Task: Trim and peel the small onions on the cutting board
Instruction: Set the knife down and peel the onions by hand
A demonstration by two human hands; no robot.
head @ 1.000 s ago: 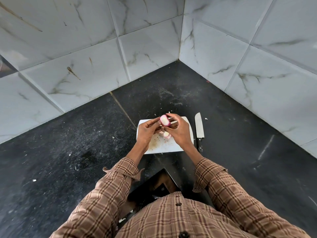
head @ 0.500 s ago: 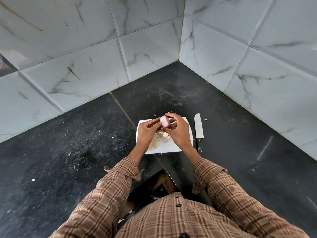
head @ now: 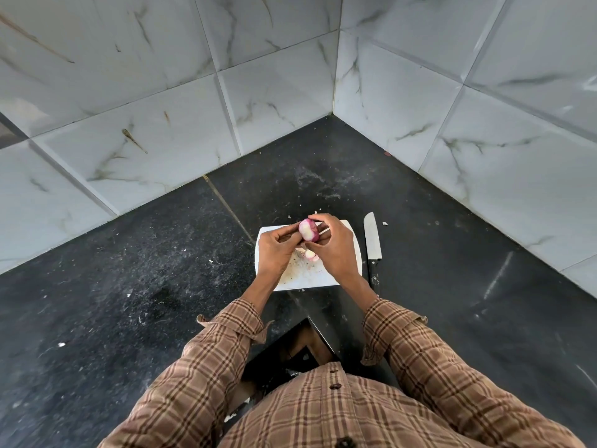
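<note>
Pinching the onion (head: pixel 309 230) between both hands above the cutting board (head: pixel 323 279), left hand (head: pixel 274 250) steadies while right hand (head: pixel 334 250) curls over its far side, ready to strip skin.

No readable text, labels or numbers anywhere (knife, board, tiles all unmarked).

- We see a cutting board (head: pixel 326 279) of smooth white plastic, its face smeared and speckled with bits of peel.
- Just right of the cutting board, our knife (head: pixel 372 240) shows a bare, dull-shining metal blade and a dark handle.
- Under the cutting board, the bench (head: pixel 129 270) is dark polished stone, dusty and scuffed.
- Behind the cutting board, the wall tiles (head: pixel 161 124) are glossy, marble-veined.
- Our sleeves (head: pixel 210 367) are soft checked cloth.
</note>
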